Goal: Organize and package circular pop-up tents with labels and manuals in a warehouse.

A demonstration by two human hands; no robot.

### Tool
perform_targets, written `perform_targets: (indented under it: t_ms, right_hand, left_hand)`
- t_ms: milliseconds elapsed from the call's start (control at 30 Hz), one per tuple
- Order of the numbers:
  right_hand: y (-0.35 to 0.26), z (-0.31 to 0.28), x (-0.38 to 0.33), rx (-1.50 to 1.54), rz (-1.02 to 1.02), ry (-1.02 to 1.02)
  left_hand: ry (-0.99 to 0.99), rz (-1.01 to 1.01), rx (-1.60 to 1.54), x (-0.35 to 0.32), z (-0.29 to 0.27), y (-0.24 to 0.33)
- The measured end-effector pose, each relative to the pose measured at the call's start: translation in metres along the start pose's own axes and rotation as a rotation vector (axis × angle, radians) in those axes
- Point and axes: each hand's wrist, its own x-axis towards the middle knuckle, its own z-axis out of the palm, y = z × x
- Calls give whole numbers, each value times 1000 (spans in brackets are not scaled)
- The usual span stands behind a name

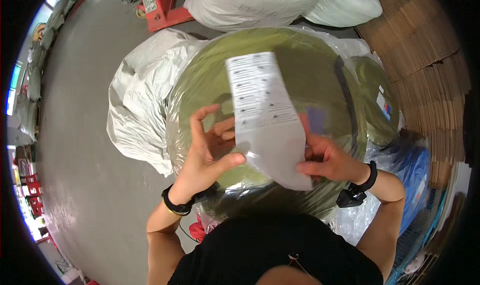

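Observation:
A long white sheet (270,130) with rows of small dark print and its lower part blank is held up in front of me, slightly bent. My right hand (327,157) pinches its right edge between thumb and fingers. On the other side, my left hand (207,152) is open, fingers spread and curved, its thumb close to the sheet's left edge; whether it touches is unclear. Beneath both hands stands a large round olive-green bundle (320,70) wrapped in clear plastic film. A small purple patch (316,119) shows on it beside my right hand.
White sacks (145,95) slump left of the bundle, and more full sacks (250,7) lie beyond it near a red pallet jack (162,10). At right are a smaller wrapped green roll (375,100), stacked flattened cardboard (415,35) and a blue plastic-wrapped bundle (415,180).

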Motion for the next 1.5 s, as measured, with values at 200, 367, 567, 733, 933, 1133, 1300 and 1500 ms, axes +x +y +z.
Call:
perform_targets:
  t_ms: [200,367,567,733,933,1133,1300,1500]
  right_hand:
    - [6,-4,30,178,-193,88]
    - [5,-16,43,-18,-386,298]
    - [-12,-6,39,67,-441,214]
    - [-9,-5,43,-183,-332,236]
    - [-16,-3,39,-215,-339,245]
    - [-18,1,42,-101,-324,227]
    - [-18,4,46,-89,-372,236]
    - [-18,3,45,-219,-326,246]
  left_hand:
    - [-36,-158,-293,3,5,-10]
    - [-61,-100,-137,1,12,-5]
    - [105,-69,-172,5,12,0]
    - [204,-67,-64,-1,16,4]
    - [222,-100,129,-7,12,4]
    - [274,-43,78,-6,19,9]
    - [234,-75,85,-8,14,8]
    - [242,-77,202,-15,15,9]
